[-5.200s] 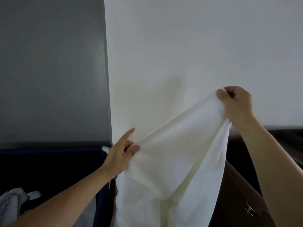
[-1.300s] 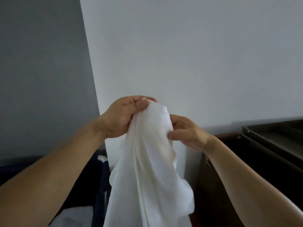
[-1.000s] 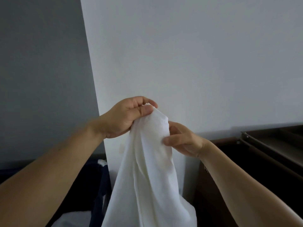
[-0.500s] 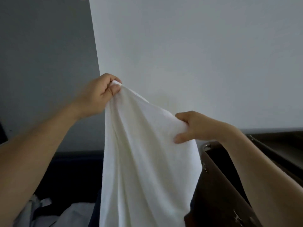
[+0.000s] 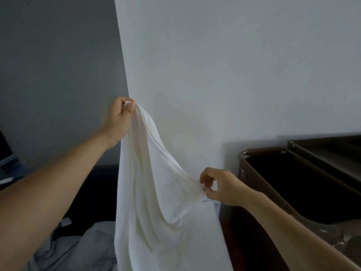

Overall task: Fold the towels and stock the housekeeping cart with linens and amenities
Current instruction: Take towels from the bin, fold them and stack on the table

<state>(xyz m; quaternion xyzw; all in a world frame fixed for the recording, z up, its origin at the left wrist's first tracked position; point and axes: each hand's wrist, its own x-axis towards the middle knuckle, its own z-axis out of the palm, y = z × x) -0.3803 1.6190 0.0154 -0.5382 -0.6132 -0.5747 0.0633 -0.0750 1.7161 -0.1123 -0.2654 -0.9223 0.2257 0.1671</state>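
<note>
The step in hand is opening out one white towel (image 5: pixel 162 202) so that it can be folded; no fold has been made in it yet. The left hand (image 5: pixel 118 119) is raised in front of the wall corner and pinches a top corner of the towel between thumb and curled fingers. The right hand (image 5: pixel 220 185) is lower and further right, and pinches the cloth between thumb and fingertips part way down a slanting edge. The towel hangs in the air between the two hands, sagging in loose creases, and its lower part drops out of view at the bottom of the picture. It touches neither the cart (image 5: pixel 304 184) on the right nor the heap of pale linen (image 5: pixel 78 249) at the lower left.

The dark brown, bin-like frame on the right is probably the cart or its bag, though the light is too dim to be sure.

The next move likely calls for the right hand to work along the edge to the far top corner and lift it level with the left hand. That would pull the top edge straight and let the cloth hang flat. Only then can the corners be brought together for a clean first fold. A pinch taken short of the true corner would leave the fold skewed.
</note>
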